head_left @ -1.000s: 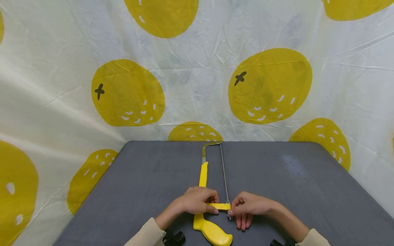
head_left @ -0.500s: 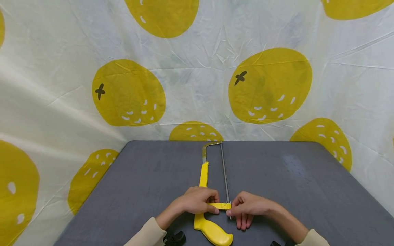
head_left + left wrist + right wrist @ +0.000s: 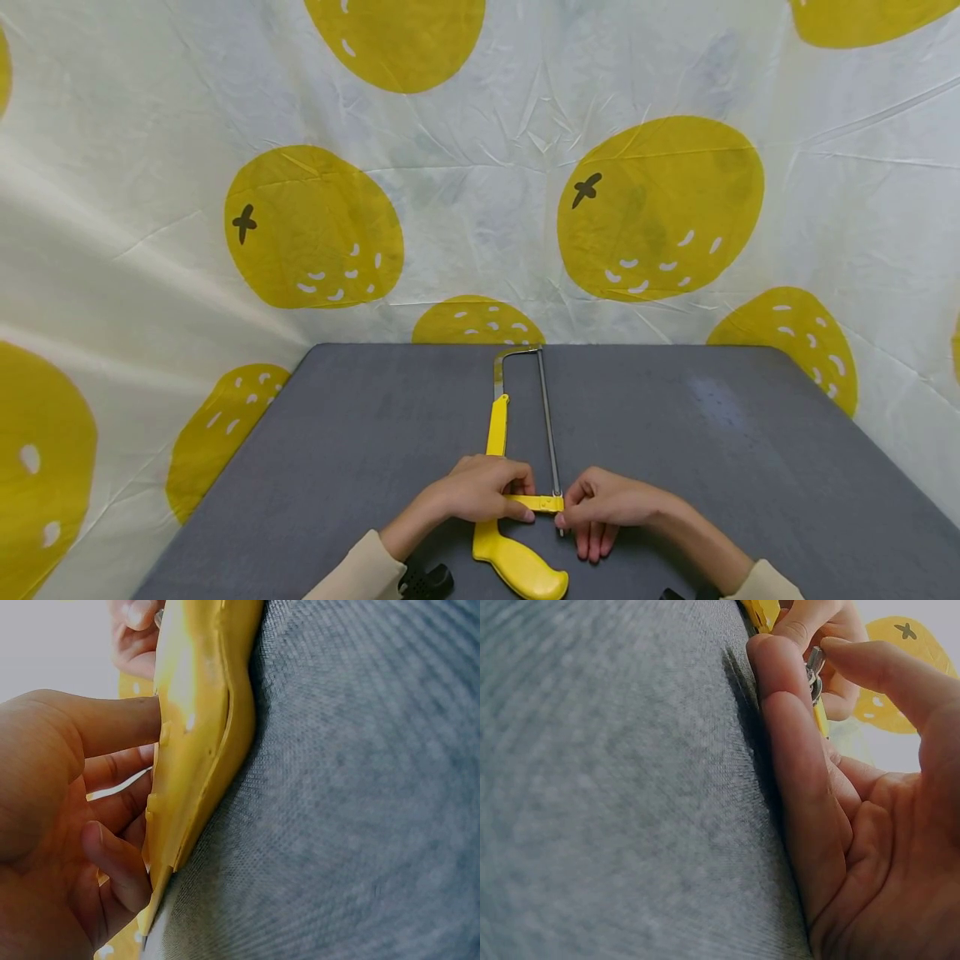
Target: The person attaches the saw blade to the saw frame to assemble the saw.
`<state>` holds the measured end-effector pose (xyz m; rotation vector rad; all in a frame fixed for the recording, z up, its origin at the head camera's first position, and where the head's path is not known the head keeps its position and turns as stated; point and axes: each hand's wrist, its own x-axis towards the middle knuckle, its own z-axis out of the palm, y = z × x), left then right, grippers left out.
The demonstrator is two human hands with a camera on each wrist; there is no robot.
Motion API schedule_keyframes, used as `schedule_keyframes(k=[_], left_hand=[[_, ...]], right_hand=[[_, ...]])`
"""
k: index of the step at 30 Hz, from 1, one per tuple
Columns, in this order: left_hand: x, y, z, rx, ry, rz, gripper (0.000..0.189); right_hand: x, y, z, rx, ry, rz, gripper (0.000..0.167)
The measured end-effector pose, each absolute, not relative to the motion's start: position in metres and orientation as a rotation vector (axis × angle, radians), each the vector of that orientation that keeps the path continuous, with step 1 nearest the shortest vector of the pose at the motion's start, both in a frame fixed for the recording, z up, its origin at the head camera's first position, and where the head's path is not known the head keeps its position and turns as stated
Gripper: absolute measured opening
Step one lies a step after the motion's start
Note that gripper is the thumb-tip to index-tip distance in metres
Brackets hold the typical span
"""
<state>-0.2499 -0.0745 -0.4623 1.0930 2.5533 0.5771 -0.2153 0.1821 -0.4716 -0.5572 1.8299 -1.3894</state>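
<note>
A hacksaw (image 3: 519, 565) with a yellow handle and frame lies on the grey table, its thin blade (image 3: 547, 421) on the right side. My left hand (image 3: 483, 487) grips the yellow frame just above the handle, thumb and fingers by the short cross arm (image 3: 538, 503). At the near end of the blade, my right hand (image 3: 618, 498) pinches the small metal wing nut (image 3: 815, 666) between thumb and fingers. Its other fingers rest along the tabletop in the right wrist view. The left wrist view shows the left thumb pressed on the yellow frame (image 3: 196, 727).
The grey table (image 3: 675, 433) extends around the saw on both sides. A white cloth (image 3: 480, 225) printed with yellow fruit hangs behind and beside it. The far end of the saw reaches close to the table's back edge.
The right thumb and fingertip have shifted slightly back and forth at the wing nut, and the screw's end shows differently. The left hand and the hacksaw have stayed in place.
</note>
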Motion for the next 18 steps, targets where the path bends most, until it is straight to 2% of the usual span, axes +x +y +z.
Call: schedule_keyframes(k=[11, 18], left_hand=[[-0.2492, -0.0747, -0.4625, 1.089, 2.553, 0.581, 0.013], [-0.2491, -0.0743, -0.4623, 1.088, 2.557, 0.577, 0.013]], right_hand=[[-0.218, 0.1854, -0.4734, -0.565, 1.799, -1.37, 0.026], [-0.2177, 0.1871, -0.4732, -0.597, 1.769, -1.389, 0.031]])
